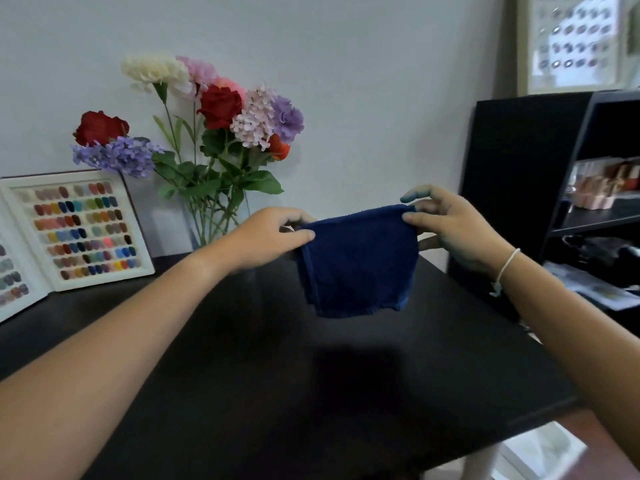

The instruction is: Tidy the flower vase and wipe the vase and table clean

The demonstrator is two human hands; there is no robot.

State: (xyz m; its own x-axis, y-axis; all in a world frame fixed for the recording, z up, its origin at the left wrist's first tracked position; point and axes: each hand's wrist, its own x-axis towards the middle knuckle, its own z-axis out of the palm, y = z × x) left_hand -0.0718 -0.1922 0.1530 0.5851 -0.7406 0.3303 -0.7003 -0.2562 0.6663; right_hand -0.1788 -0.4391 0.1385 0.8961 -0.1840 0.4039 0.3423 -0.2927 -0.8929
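Observation:
A dark blue cloth [360, 261] hangs in the air above the black table [242, 358], stretched between both hands. My left hand [266, 237] pinches its upper left corner. My right hand [450, 223] pinches its upper right corner, the other fingers spread. Behind my left hand stands a clear glass vase [211, 220] at the back of the table against the wall. It holds a bunch of flowers [214, 116]: red, white, pink and purple blooms with green leaves. My left hand hides the lower right part of the vase.
An open white book of coloured nail samples [79, 230] leans at the back left of the table. A black shelf unit [561, 188] with small items stands right of the table. The table's right edge runs close under my right forearm.

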